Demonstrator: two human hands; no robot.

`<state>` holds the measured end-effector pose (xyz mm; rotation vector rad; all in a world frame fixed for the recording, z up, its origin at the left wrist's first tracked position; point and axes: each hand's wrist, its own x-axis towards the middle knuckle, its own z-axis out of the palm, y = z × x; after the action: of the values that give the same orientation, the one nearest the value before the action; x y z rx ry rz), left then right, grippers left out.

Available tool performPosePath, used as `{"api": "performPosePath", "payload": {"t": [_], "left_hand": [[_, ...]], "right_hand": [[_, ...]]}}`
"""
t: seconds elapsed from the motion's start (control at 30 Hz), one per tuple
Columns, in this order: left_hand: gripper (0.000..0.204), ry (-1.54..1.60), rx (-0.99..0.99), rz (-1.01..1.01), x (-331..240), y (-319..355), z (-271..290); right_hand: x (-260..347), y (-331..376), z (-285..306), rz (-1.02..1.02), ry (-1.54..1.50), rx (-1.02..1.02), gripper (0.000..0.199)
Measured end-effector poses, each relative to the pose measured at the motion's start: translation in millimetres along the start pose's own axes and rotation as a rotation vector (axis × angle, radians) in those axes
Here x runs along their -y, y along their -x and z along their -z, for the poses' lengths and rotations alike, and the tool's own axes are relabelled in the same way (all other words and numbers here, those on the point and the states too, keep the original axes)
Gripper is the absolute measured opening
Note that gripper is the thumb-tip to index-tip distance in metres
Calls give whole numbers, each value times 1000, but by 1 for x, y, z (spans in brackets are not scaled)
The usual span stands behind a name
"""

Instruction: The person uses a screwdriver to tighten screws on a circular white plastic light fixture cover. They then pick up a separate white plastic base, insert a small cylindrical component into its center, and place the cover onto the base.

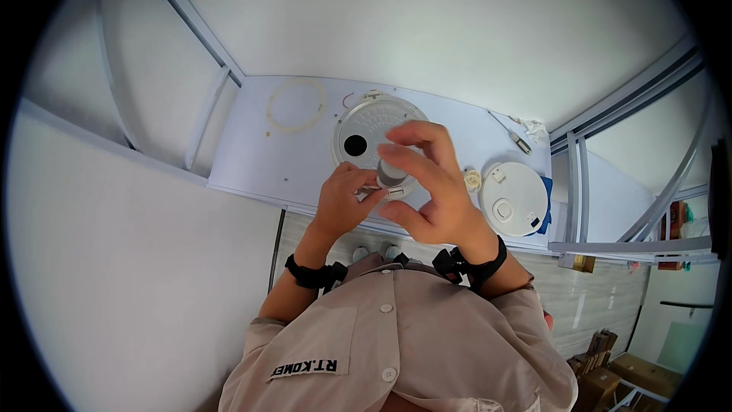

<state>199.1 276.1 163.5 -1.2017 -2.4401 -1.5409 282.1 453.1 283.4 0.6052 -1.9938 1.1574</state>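
Note:
A round white plate-like housing (358, 118) with a black circle on its face lies on the white table in front of me. A short grey and white cylinder (391, 172) stands over its near right part. At the housing's near edge, my left hand (345, 197) has thumb and forefinger closed in a pinch beside the cylinder; what they grip is hidden. My right hand (436, 187) curves around the cylinder's right side with fingers and thumb apart. Its forefinger overlaps the cylinder's top, and whether it touches I cannot tell. The right hand covers the housing's right side.
To the right a round white cover (515, 202) lies partly over a blue thing (547, 192). Beside it sits a small cream coil-like piece (472, 180). A screwdriver (520, 142) lies behind, near crumpled white plastic (534, 129). A pale ring (270, 112) rests at far left.

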Motion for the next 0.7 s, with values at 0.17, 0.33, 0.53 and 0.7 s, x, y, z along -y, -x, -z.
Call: {"api": "performPosePath", "payload": {"t": [0.17, 0.33, 0.53, 0.7], "left_hand": [[24, -28, -17, -23, 1, 1, 0], [24, -89, 3, -62, 3, 0, 0], [23, -86, 5, -40, 3, 0, 0], [22, -83, 2, -58, 2, -1, 1]], "right_hand": [[-6, 0, 9, -34, -128, 172, 53], [-6, 4, 0, -27, 148, -61, 48], [-4, -1, -5, 8, -12, -25, 55], [-12, 9, -6, -61, -74, 65, 62]]}}
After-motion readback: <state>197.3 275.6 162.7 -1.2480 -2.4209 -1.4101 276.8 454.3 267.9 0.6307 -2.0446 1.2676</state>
